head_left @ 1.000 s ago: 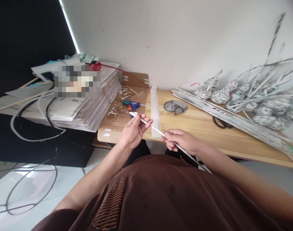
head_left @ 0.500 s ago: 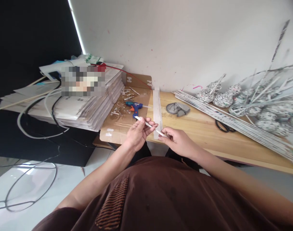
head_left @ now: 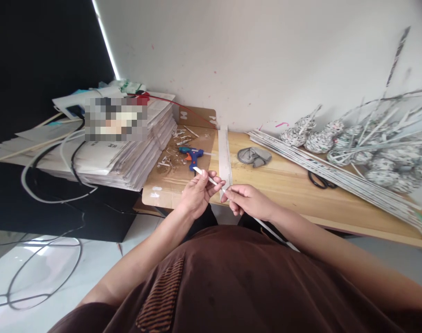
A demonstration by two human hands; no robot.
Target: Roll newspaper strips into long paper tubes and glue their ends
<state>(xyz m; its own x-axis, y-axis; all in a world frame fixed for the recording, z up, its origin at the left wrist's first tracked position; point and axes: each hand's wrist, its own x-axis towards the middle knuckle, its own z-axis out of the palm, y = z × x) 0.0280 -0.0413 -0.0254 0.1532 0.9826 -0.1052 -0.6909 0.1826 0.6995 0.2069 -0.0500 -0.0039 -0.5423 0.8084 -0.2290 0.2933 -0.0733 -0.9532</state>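
Both hands are on one thing: a thin white rod (head_left: 269,229), held above the near edge of the wooden table (head_left: 283,187), in front of the brown garment (head_left: 231,282). We note the left hand (head_left: 199,192) palm partly up, thumb and fingers closed lightly on the rod near its pointed end, which projects past the thumb. The right hand (head_left: 247,201) is just beside it, knuckles uppermost, fingers curled round the rod farther down; its grip looks closed, though we cannot tell how firmly. The rod slants from the left hand down to the right, and its lower length emerges below the right hand and runs toward the garment.

Beyond the left fingertips we record a blue glue gun (head_left: 196,155) on a sheet of cardboard (head_left: 169,187), with paper scraps (head_left: 165,162) around it. A white strip (head_left: 224,157) lies beside the cardboard, then a crumpled grey cloth (head_left: 259,156). To the right, a bundle of paper rods (head_left: 321,166) lies diagonally, with black loops (head_left: 311,180) (perhaps scissor handles; the rest is hidden) showing at its near side. Behind the bundle are woven paper forms (head_left: 318,142); at far left, a tall paper stack (head_left: 124,169).
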